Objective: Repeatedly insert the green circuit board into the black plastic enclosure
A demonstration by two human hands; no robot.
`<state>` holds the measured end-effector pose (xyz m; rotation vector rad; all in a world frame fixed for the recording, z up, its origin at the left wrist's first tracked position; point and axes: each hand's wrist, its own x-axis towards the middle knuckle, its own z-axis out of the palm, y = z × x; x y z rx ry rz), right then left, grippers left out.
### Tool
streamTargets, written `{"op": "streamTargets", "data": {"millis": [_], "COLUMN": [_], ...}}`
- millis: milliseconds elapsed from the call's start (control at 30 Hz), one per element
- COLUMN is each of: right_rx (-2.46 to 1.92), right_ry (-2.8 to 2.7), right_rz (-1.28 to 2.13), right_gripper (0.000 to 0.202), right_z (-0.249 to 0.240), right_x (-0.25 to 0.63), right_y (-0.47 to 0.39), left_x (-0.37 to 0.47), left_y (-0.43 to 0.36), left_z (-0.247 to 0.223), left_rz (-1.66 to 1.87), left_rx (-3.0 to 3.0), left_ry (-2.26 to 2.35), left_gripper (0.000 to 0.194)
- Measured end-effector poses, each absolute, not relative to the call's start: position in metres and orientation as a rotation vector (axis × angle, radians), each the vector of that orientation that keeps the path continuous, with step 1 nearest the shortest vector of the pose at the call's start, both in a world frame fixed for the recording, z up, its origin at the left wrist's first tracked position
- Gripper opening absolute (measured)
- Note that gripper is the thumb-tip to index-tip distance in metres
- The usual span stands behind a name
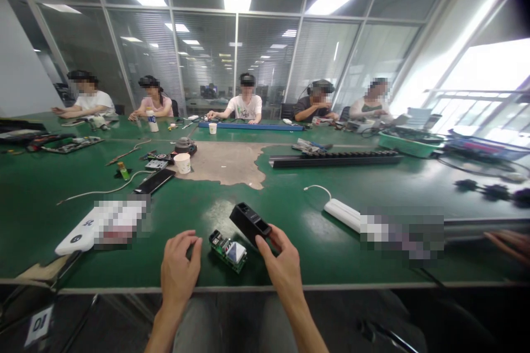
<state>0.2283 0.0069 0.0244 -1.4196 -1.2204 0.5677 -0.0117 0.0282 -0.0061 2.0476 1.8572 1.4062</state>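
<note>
My right hand [284, 256] grips the near end of a black rectangular case [249, 223] between thumb and fingers, tilted above the green table. To its lower left, a small green circuit board [228, 252] with a silvery-white block on it lies on the tabletop. My left hand [181, 262] rests on the table left of the board, not touching it. Its fingers are curved with a gap between thumb and fingers, and nothing shows between them.
White devices lie left [77, 237] and right [343, 215] on the green table [190, 198]. Farther off are a paper cup [182, 164], a black slotted rail [335, 160] and a green basket [409, 143]. Another person's hand [511, 245] is at the right edge; several people sit opposite.
</note>
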Motion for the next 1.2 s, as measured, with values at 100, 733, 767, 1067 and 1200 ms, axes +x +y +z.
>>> {"op": "streamTargets", "data": {"millis": [100, 733, 767, 1067, 1200], "right_rx": [-1.349, -1.407, -1.422, -1.511, -1.522], "right_ry": [-1.156, -1.339, -1.363, -1.574, -1.597], "right_rz": [0.646, 0.685, 0.666, 0.357, 0.287], "right_gripper": [0.047, 0.042, 0.041, 0.043, 0.043], "right_z": [0.035, 0.035, 0.035, 0.040, 0.041], "right_x": [0.229, 0.205, 0.203, 0.195, 0.192], "right_y": [-0.001, -0.013, -0.014, -0.021, -0.022], "left_x": [-0.012, -0.012, -0.012, -0.012, -0.012], "left_y": [0.029, 0.028, 0.028, 0.027, 0.027], "left_z": [-0.008, -0.004, -0.004, -0.005, -0.004], "left_rz": [1.435, 1.454, 1.457, 1.468, 1.453], "left_rx": [2.040, 2.026, 2.028, 2.027, 2.023], "left_ry": [1.847, 1.842, 1.842, 1.848, 1.849], "left_gripper": [0.020, 0.018, 0.018, 0.019, 0.018]}}
